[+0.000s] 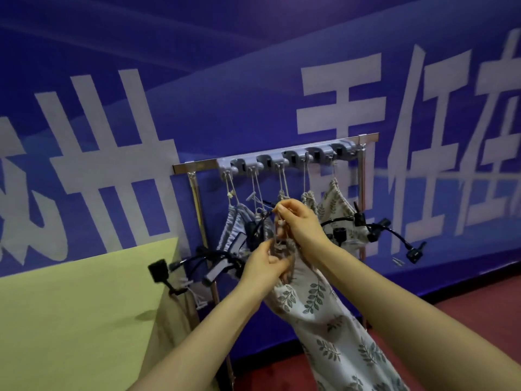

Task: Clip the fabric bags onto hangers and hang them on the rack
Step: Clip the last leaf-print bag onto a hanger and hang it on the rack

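Note:
A white fabric bag with a green leaf print [324,311] hangs down in front of me, its gathered top between my hands. My left hand [265,263] grips the bunched neck of the bag. My right hand [298,224] pinches its drawstring cord just above. Behind them stands a metal rack [194,193] carrying a grey hook bar [284,159]. Several bags hang from the hooks by their cords, among them a striped blue one [234,224] and another leaf-print one [335,204]. Black clip hangers [375,230] stick out among the hung bags.
A pale green table top [79,314] fills the lower left, with a black clip [159,270] at its edge. A blue wall with large white characters [112,136] is close behind the rack. Dark red floor [465,300] lies at the right.

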A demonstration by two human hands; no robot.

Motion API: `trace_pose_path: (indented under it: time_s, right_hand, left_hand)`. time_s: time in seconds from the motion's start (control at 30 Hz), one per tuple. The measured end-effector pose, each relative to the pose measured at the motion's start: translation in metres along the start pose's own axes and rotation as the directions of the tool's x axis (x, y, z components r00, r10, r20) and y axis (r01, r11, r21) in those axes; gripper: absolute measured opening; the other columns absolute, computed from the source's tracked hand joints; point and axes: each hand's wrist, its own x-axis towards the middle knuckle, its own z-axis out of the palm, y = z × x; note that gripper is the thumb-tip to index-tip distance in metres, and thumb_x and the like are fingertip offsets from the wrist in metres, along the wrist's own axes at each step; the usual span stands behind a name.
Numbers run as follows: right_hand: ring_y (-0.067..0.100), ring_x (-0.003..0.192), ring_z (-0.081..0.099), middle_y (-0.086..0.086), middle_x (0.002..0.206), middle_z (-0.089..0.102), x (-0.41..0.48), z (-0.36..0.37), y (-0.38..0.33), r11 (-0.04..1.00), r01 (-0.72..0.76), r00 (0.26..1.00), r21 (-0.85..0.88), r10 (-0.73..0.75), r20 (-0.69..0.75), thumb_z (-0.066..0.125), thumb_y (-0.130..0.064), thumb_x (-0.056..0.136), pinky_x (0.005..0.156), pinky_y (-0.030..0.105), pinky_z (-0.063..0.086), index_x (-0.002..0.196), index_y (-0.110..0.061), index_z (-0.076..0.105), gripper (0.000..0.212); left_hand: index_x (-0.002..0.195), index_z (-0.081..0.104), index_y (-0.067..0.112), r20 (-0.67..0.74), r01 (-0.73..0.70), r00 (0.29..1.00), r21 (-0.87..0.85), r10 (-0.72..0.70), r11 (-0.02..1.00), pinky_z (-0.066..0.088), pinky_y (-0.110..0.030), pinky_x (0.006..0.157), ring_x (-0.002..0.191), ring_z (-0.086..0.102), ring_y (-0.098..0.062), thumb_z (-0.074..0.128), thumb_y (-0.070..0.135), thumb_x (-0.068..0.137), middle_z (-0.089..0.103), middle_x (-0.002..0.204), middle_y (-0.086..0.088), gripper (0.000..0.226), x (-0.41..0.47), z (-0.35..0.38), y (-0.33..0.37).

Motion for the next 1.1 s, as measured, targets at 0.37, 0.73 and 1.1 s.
trace_pose_path:
  time_s: [0.37,0.73,1.1]
  right_hand:
    - [0.006,0.037,0.032,0.008,0.075,0.069,-0.004,-0.101,-0.03,0.979,-0.147,0.988,-0.138,0.153,0.032,0.048,-0.012,0.097,0.035,0.014,0.026,0.085,-0.006,0.062,0.02]
    - [0.004,0.034,0.029,0.003,0.065,0.067,-0.001,-0.197,-0.029,0.989,-0.127,0.988,0.079,0.133,-0.073,0.047,-0.008,0.096,0.035,0.013,0.023,0.084,-0.006,0.062,0.019]
    - [0.001,0.032,0.025,-0.002,0.061,0.059,0.027,-0.255,-0.052,0.979,-0.192,0.972,0.072,0.179,0.154,0.043,-0.011,0.095,0.034,0.013,0.02,0.077,-0.01,0.058,0.024]
  left_hand:
    - [0.116,0.056,0.02,0.168,0.084,0.983,-0.085,-0.068,0.993,0.053,-0.038,0.09,0.101,0.064,-0.02,0.065,0.019,0.084,0.068,0.112,-0.005,0.034,0.011,0.095,0.033]
    - [0.126,0.045,0.023,0.517,0.22,0.845,-0.102,-0.137,0.97,0.055,-0.033,0.081,0.085,0.063,-0.012,0.052,0.014,0.093,0.064,0.109,-0.002,0.035,0.021,0.159,0.04]
    - [0.103,0.057,0.013,0.097,-0.475,0.827,0.648,0.554,0.596,0.048,-0.039,0.08,0.1,0.055,-0.025,0.05,0.028,0.089,0.06,0.104,-0.005,0.022,0.065,0.173,0.039]
